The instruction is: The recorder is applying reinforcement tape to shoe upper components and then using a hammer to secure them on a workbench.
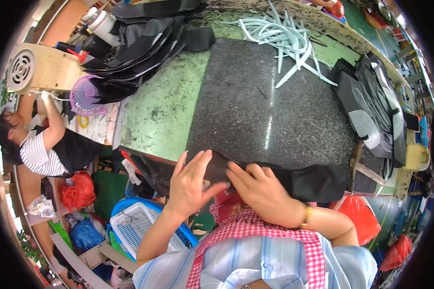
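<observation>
Risking a slip of the black sheet (318,183), lying along the near edge of the surface (159,111), from loose overhang, with left hand (190,183) spread, right hand (265,190) bent-fingered over it, any pinch impossible to tell.

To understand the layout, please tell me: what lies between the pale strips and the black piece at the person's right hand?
The dark, speckled slab lies between the pale strips and the black piece, as the head view shows.

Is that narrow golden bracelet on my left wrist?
No, the golden bracelet circles the wrist of your right hand, while your left hand has a bare wrist.
</observation>
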A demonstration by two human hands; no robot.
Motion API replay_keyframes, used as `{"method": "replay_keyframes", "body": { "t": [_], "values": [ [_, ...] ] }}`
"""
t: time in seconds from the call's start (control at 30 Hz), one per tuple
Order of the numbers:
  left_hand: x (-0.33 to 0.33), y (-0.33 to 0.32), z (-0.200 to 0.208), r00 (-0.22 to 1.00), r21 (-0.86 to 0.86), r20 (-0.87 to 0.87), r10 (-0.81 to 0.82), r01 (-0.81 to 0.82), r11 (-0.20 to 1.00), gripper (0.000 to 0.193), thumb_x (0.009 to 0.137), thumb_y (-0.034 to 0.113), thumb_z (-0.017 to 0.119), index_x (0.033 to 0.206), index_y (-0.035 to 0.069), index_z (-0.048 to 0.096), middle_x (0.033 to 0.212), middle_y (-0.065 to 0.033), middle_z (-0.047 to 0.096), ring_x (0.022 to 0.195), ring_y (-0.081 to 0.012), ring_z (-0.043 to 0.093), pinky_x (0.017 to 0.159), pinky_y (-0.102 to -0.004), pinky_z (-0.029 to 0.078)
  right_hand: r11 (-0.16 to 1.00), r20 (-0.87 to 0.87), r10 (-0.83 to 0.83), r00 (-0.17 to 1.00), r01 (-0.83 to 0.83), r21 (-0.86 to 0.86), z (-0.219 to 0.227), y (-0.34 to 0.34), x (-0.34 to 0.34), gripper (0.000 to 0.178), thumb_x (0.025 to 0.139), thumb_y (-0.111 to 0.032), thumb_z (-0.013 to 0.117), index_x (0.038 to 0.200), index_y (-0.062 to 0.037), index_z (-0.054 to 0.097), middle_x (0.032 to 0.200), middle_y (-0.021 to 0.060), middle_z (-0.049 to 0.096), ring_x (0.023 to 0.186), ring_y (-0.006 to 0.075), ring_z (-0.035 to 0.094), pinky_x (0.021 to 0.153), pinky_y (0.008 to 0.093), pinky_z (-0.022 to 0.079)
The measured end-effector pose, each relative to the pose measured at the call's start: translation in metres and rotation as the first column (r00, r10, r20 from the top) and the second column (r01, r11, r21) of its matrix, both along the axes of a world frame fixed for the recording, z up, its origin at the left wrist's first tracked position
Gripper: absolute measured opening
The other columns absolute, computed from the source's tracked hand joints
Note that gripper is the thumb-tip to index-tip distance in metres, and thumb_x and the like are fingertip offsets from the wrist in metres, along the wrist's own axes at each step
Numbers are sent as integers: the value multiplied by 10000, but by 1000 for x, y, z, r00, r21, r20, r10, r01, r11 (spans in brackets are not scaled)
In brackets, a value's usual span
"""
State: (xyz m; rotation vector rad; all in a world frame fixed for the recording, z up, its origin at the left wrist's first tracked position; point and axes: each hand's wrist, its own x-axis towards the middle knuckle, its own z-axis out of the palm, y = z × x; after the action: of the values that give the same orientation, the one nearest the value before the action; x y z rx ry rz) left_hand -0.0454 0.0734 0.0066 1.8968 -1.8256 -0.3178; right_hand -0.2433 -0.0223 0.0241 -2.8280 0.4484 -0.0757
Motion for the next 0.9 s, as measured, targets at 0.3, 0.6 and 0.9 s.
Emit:
{"method": "replay_keyframes", "body": {
  "t": [0.3, 0.6, 0.9],
  "values": [
    [-48, -12, -3, 841, -156, 390, -376, 462, 873, 272, 734, 151, 631, 959, 29, 723, 1008, -92, 679, 988, -256, 634, 914, -420, 508, 821, 45, -62, 997, 25, 570, 16, -41, -68, 375, 765, -106, 741, 1111, 13, 658, 1226, 153, 576, 1060, 319, 594, 885, 386, 507],
    [-31, -50, 1, 744, -1, 519, -421, 493, 870, 286, 771, 186, 674, 1008, 30, 710, 1081, -119, 670, 1057, -286, 616, 945, -410, 496, 826, 140, -59, 988, -30, 562, 1, -71, -61, 399, 808, -209, 753, 1126, 16, 665, 1188, 155, 599, 1075, 324, 596, 960, 384, 481],
    [-29, -48, 0, 705, 9, 461, -539, 604, 797, 348, 782, 207, 571, 1088, 80, 678, 1119, -85, 647, 1060, -258, 594, 1003, -442, 454, 877, 244, 149, 958, -242, 415, -6, -64, -63, 521, 780, -291, 743, 1196, -7, 610, 1181, 146, 570, 1053, 311, 563, 929, 390, 468]
  ]
}}
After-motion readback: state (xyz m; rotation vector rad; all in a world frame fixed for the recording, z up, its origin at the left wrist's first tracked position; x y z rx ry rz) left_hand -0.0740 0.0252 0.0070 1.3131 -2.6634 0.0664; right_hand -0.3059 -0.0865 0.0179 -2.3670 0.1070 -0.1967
